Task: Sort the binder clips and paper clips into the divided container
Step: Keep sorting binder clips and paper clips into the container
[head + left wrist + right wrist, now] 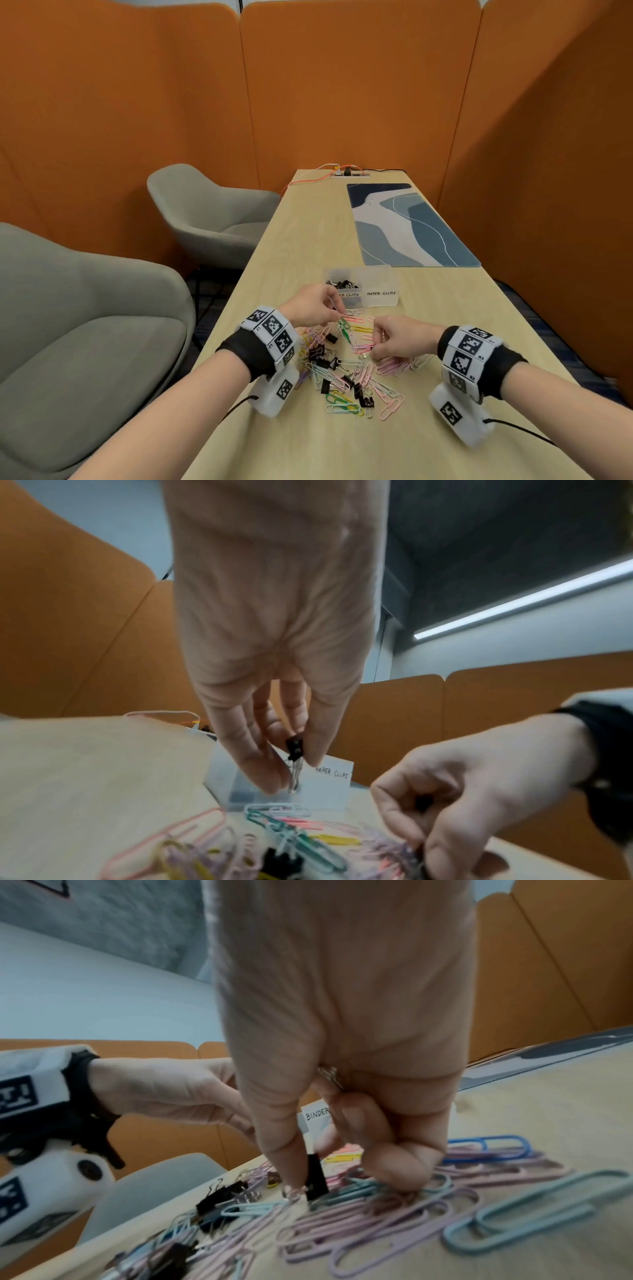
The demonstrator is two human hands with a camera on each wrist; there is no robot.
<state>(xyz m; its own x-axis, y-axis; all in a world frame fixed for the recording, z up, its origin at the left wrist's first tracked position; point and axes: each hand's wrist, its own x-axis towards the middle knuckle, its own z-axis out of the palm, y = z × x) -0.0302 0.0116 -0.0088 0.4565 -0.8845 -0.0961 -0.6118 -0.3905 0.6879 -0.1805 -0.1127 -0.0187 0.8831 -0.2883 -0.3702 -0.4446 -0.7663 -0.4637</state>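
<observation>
A clear divided container (380, 298) stands on the table beyond a heap of coloured paper clips (346, 370) mixed with black binder clips (323, 363). Its left half, labelled for binder clips, holds several black ones (342, 283); the right half is labelled PAPER CLIPS. My left hand (317, 308) hovers just in front of the container and pinches a small black binder clip (295, 748) by its body, wire handles hanging down. My right hand (394, 337) is down in the heap and pinches another black binder clip (316, 1177) between thumb and forefinger.
A blue patterned desk mat (407, 226) lies further back on the right. Two grey armchairs (212, 212) stand left of the table. Cables and a power strip (349, 173) sit at the far end. Orange partitions surround the table.
</observation>
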